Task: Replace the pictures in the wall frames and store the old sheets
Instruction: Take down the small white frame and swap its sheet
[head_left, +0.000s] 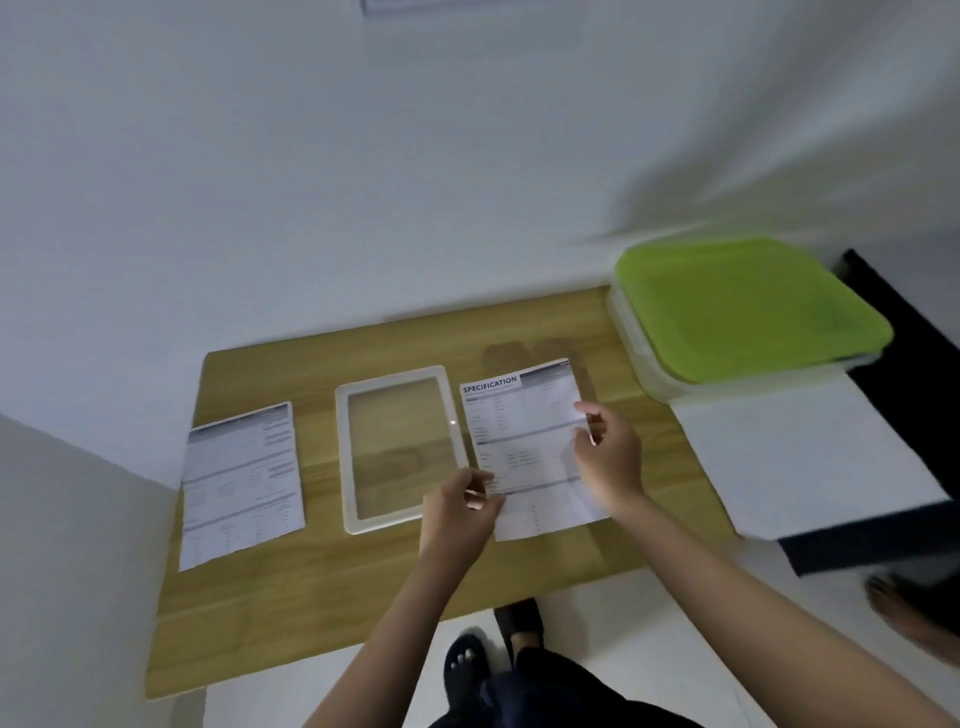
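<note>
i pinch the specification sheet (524, 447) with left hand (457, 512) and right hand (608, 457); best squared over the empty white frame (397, 447) before lowering.

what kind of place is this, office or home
Hard to say; probably a plain room at home or a small office. A small wooden table stands against a bare white wall, a green-lidded storage box beside it, and a slippered foot below.
</note>
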